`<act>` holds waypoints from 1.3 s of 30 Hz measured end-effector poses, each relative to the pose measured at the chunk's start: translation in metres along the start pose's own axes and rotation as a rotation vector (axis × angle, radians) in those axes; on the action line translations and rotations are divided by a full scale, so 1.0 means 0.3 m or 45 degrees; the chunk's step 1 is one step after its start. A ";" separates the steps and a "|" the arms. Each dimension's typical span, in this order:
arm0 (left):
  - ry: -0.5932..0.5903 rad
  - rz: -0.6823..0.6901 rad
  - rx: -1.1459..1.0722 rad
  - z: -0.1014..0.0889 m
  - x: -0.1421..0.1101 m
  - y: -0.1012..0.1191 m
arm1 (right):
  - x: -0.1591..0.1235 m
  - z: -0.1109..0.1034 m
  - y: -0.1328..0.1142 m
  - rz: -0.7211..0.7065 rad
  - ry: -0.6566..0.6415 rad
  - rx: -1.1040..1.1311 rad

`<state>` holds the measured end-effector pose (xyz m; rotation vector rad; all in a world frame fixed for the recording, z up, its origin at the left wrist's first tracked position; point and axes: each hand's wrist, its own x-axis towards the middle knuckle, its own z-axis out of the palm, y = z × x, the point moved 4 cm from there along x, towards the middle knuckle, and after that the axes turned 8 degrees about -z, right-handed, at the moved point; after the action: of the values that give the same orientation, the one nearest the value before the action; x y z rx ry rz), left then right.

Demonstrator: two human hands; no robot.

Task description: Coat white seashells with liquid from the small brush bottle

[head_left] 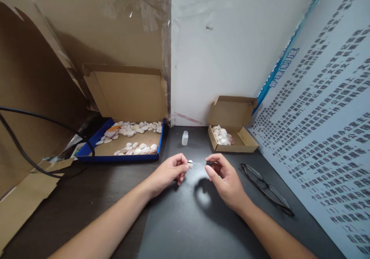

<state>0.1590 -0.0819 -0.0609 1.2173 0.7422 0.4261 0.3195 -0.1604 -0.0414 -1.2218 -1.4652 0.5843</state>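
Between thumb and fingers, my left hand (174, 169) pinches a small white seashell (190, 164). My right hand (224, 180) grips the black cap of a thin applicator brush (208, 163); its pale stem points left towards the shell. Whether the brush tip touches the shell is too small to tell. Both hands are held over the dark table. Behind them stands a small glass bottle (185, 138), upright and without a cap, with whitish contents.
A blue-edged cardboard box (115, 158) with many seashells lies open at left. A smaller brown box (237, 148) holds shells at right. Black-framed glasses (267, 189) rest beside my right forearm. A black cable (43, 117) loops in from the left. A printed panel (326, 135) borders the right.
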 end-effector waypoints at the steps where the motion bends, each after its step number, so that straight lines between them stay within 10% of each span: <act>1: 0.000 0.001 0.006 0.000 0.000 -0.001 | 0.002 -0.002 -0.001 0.004 0.015 -0.034; 39: -0.011 -0.042 -0.001 0.006 -0.002 0.001 | 0.006 -0.001 0.010 0.081 -0.001 -0.012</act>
<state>0.1599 -0.0833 -0.0601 1.2041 0.7534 0.3938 0.3211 -0.1578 -0.0433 -1.2793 -1.4356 0.6215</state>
